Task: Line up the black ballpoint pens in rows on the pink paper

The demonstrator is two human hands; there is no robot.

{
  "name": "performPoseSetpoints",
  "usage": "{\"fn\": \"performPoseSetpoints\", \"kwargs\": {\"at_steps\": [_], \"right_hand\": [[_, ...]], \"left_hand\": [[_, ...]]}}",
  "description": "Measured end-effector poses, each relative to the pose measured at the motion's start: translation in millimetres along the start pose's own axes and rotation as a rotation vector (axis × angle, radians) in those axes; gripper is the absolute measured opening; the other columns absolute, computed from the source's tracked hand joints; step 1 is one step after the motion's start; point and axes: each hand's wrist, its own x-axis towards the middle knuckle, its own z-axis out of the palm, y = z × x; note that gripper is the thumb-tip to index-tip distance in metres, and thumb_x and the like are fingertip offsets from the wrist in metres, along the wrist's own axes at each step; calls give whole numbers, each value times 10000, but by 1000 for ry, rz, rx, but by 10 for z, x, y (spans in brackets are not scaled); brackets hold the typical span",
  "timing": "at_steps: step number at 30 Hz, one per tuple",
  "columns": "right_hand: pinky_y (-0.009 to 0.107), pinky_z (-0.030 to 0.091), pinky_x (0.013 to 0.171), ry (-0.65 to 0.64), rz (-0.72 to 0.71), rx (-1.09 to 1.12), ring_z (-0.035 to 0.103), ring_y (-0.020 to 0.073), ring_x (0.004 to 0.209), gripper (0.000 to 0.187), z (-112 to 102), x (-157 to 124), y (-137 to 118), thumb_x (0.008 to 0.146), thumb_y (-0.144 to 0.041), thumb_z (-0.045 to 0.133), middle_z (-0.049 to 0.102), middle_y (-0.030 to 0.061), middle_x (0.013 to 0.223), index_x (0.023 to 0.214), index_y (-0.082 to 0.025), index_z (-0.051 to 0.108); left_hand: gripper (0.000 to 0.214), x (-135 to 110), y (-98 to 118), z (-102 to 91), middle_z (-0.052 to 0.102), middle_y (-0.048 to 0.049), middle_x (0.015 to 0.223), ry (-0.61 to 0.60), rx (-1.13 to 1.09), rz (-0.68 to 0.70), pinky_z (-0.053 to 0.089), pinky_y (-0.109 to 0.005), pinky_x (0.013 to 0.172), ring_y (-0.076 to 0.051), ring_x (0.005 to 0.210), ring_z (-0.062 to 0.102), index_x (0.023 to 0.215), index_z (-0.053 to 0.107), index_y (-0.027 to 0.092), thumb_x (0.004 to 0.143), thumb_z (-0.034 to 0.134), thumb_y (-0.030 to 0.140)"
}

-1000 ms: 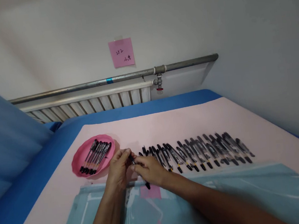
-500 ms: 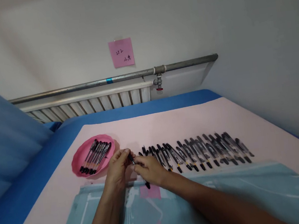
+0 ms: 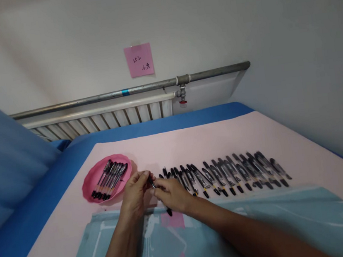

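Observation:
Both my hands are closed on one black pen [image 3: 152, 182], tilted between them just right of the pink dish. My left hand [image 3: 137, 188] pinches its upper, black end. Fingers of my right hand [image 3: 171, 194] grip it lower down, and a black tip sticks out below them. Several similar pens with black caps [image 3: 115, 179] lie side by side in the scalloped pink dish [image 3: 86, 187]. To the right of my right hand spreads a long row of black and clear pens [image 3: 224, 174], some overlapping.
A pale pink sheet [image 3: 173, 145] covers the blue surface [image 3: 158, 126]. Nearest me lies a light blue patterned cloth [image 3: 264, 225]. Behind are a white radiator [image 3: 120, 117], a metal pipe [image 3: 93, 99] and a pink note [image 3: 139, 60] on the wall. A blue curtain [image 3: 3, 157] hangs at left.
Almost nothing differs. My hands stay in the same place on the pen, with only a slight shift of the fingers and pen.

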Motion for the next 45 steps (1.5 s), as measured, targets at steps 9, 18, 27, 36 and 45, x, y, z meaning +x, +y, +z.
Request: {"fn": "performPoseSetpoints", "kwargs": {"at_steps": [9,18,27,36,45], "right_hand": [[196,247,468,-4,-21,0,384,80,493,134,-6,-2,2,754,-220,501,414,-59,492,636,-170,536],[192,267,480,17,-22,-4,401,82,514,155,-9,1,-12,749,-204,497,433,-51,507,598,-168,498],[193,248,464,2,-14,-24,383,79,494,171,-21,2,-11,750,-220,503,421,-55,485,587,-169,495],[196,260,477,7,-28,0,394,83,496,143,-24,-4,-26,753,-209,493,412,-59,479,618,-173,521],[202,228,458,11,-4,-5,358,79,478,170,-3,8,3,742,-213,501,387,-61,478,579,-174,471]], "left_hand": [[265,27,-50,-11,604,4,580,25,48,34,409,-221,547,-88,532,525,632,589,131,604,711,364],[288,0,-5,23,647,-38,674,26,-34,-2,448,-258,631,-131,632,587,732,639,119,554,737,323],[252,22,-24,-8,606,-4,572,9,48,42,410,-219,554,-92,531,526,617,599,127,569,728,339],[292,6,-51,4,611,-4,622,45,66,36,424,-238,574,-102,567,544,680,612,131,591,709,392],[279,7,-22,4,645,-30,655,35,25,12,431,-242,608,-123,616,574,703,648,124,535,745,325]]}}
